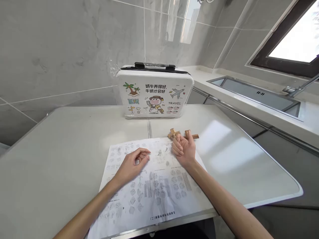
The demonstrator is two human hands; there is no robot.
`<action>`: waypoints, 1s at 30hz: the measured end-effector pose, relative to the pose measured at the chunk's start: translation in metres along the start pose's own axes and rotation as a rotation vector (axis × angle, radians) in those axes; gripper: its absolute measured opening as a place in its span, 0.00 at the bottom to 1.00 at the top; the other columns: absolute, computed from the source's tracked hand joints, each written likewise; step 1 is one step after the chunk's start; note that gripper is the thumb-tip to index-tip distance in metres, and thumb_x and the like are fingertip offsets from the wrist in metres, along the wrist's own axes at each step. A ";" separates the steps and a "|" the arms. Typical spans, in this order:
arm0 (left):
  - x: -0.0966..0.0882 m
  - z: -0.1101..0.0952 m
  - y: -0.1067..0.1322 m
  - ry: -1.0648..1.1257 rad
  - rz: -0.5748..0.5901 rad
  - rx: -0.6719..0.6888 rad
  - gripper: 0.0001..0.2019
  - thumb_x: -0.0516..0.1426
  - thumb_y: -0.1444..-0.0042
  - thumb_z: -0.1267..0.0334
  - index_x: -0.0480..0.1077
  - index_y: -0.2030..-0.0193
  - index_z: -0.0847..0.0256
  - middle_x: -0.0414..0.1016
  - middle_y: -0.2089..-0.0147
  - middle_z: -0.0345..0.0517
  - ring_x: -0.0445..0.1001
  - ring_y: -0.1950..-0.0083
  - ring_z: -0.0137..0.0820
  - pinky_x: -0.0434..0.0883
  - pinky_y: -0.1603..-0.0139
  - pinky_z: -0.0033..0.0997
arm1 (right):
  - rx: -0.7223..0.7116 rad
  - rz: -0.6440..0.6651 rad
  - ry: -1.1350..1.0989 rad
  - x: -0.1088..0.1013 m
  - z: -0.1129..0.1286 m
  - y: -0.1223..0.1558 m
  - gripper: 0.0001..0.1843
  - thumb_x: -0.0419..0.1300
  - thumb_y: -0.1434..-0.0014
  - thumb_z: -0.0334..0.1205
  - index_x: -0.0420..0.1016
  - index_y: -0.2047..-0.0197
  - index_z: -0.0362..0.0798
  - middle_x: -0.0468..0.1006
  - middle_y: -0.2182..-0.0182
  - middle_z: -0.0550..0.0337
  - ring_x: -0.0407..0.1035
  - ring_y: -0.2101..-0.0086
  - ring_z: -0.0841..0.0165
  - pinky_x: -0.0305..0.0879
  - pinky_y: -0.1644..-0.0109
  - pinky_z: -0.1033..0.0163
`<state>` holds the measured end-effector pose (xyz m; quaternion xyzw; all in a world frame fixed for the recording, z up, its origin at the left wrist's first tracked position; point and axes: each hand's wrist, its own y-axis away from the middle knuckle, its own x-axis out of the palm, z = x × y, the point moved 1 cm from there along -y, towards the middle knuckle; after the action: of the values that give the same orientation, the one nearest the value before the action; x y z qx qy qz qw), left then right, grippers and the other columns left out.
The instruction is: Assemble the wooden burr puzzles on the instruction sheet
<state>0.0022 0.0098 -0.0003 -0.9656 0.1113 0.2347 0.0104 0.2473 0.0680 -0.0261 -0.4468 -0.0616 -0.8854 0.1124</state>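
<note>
My left hand (131,163) rests on a printed instruction sheet (152,186), fingers curled loosely with nothing in them. My right hand (183,148) lies at the sheet's upper right corner, palm turned up, fingers bent inward and holding nothing that I can see. Just beyond its fingertips sit small wooden puzzle pieces (183,134) on the table, close to the hand; whether they touch it I cannot tell.
A white cartoon-printed carrying case (154,93) stands upright at the back of the white folding table (62,149). A counter with a steel sink (256,94) and tap (300,87) runs along the right. Tiled walls stand behind, a window at upper right.
</note>
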 end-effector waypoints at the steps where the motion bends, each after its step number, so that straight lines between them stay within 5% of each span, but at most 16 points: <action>1: 0.000 0.000 0.000 0.000 0.002 0.000 0.15 0.57 0.33 0.49 0.77 0.49 0.55 0.77 0.64 0.43 0.73 0.62 0.33 0.71 0.59 0.32 | -0.003 -0.011 -0.018 -0.001 0.001 -0.001 0.31 0.46 0.25 0.61 0.71 0.71 0.48 0.58 0.85 0.70 0.42 0.87 0.77 0.46 0.86 0.71; 30: 0.000 0.000 0.000 0.010 0.016 -0.011 0.14 0.58 0.33 0.50 0.76 0.50 0.54 0.76 0.64 0.42 0.72 0.62 0.34 0.70 0.58 0.32 | 0.016 -0.033 -0.057 -0.003 0.001 -0.002 0.29 0.44 0.23 0.57 0.70 0.68 0.48 0.61 0.80 0.66 0.49 0.84 0.75 0.54 0.83 0.71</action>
<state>0.0021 0.0097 -0.0002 -0.9659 0.1177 0.2307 0.0028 0.2499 0.0704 -0.0281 -0.4698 -0.0795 -0.8735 0.0997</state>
